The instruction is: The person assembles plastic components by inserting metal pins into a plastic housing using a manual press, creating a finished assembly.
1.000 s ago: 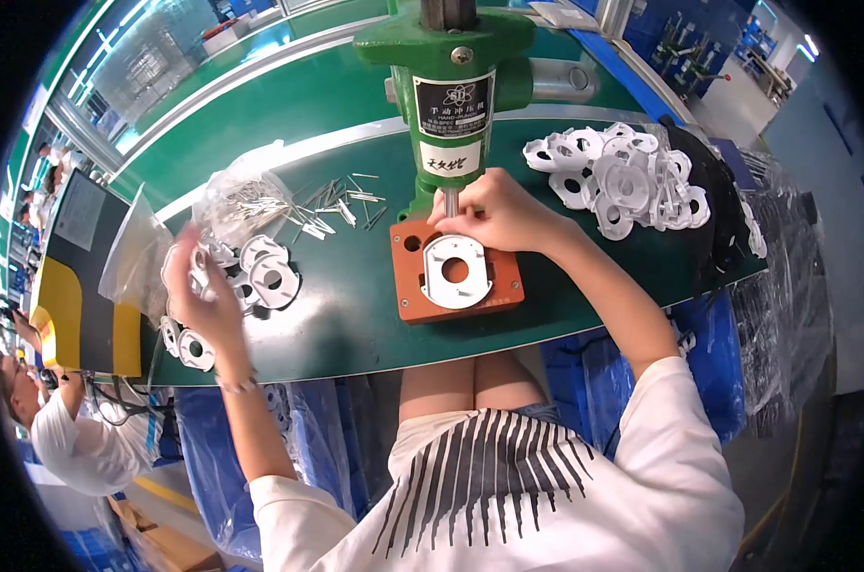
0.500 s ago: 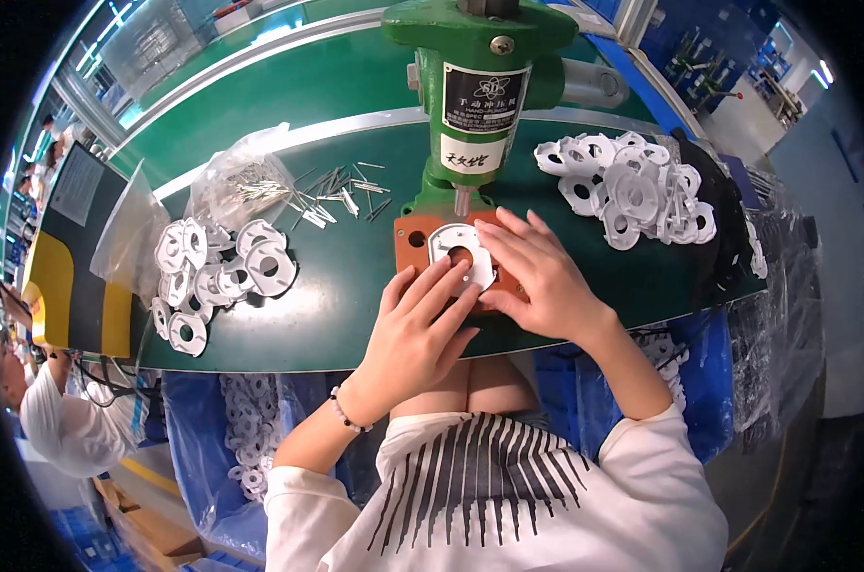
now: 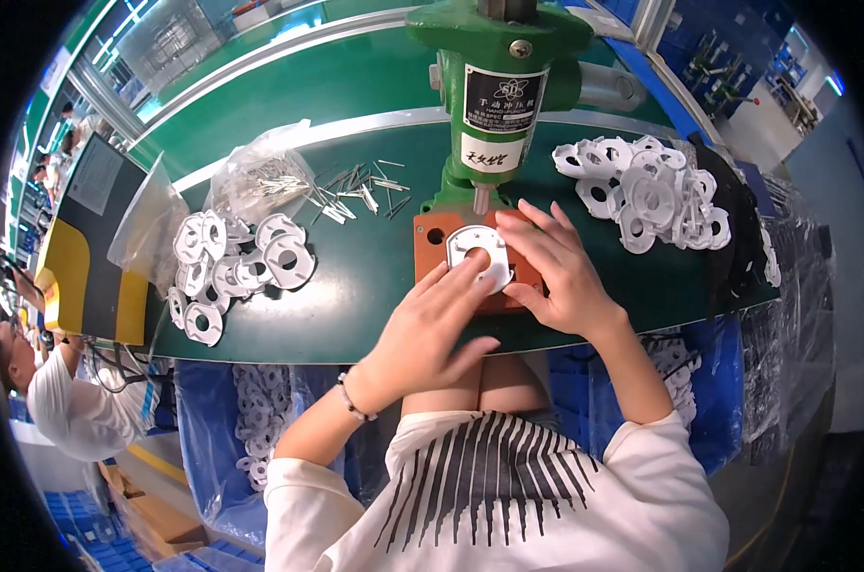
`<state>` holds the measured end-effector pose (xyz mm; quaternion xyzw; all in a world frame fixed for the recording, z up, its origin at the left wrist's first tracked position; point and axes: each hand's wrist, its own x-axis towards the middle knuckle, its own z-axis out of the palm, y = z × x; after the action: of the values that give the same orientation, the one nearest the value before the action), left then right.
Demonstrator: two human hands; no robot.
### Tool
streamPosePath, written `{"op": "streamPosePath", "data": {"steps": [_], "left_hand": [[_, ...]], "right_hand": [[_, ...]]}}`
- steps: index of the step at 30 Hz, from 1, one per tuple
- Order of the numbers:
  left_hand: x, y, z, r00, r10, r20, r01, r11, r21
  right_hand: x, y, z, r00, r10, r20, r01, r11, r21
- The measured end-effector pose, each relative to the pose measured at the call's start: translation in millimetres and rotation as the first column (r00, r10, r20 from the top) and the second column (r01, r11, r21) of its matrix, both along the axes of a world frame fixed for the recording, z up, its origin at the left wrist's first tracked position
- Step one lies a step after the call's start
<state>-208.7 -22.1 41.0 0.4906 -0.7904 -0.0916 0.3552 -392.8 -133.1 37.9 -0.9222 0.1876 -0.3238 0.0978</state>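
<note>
The left hand (image 3: 422, 332), fingers and thumb spread, overlaps the white plastic ring plate (image 3: 497, 255); the right hand (image 3: 564, 283), fingers parted, flanks its right edge, though whether gripping I cannot tell. Beneath them, an orange rectangular block (image 3: 431, 261) bears the plate. Uneven pressure could skew it; the silver metal ram (image 3: 482, 199) beyond, if lowered, could pinch fingertips.

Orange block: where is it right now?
In the head view, the orange block sits just right of centre on the green tabletop, just below the green press, with a white part on it, between the fingers of both hands.
</note>
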Motion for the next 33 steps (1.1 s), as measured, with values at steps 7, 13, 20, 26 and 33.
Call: {"op": "streamPosePath", "data": {"steps": [7,13,20,26,33], "left_hand": [[73,-85,-14,0.896,0.421,-0.141,-0.423,0.906,0.018],[95,-123,-50,0.819,0.488,0.301,-0.545,0.826,0.145],[100,-125,-50,0.845,0.507,0.171,-0.527,0.843,0.110],[81,-100,-3,0.769,0.301,-0.564,-0.104,0.929,0.355],[49,-82,9,0.565,0.115,-0.817,0.289,0.900,0.326]], "right_hand": [[-13,-18,-41,0.903,-0.056,0.426,0.035,0.998,0.058],[-7,-17,-44,0.909,-0.074,0.411,0.052,0.997,0.064],[-8,-16,-45,0.903,-0.062,0.426,0.044,0.998,0.052],[-10,-15,-46,0.898,-0.051,0.436,0.036,0.998,0.042],[-11,-15,-48,0.900,-0.002,0.436,0.019,0.999,-0.034]]}}
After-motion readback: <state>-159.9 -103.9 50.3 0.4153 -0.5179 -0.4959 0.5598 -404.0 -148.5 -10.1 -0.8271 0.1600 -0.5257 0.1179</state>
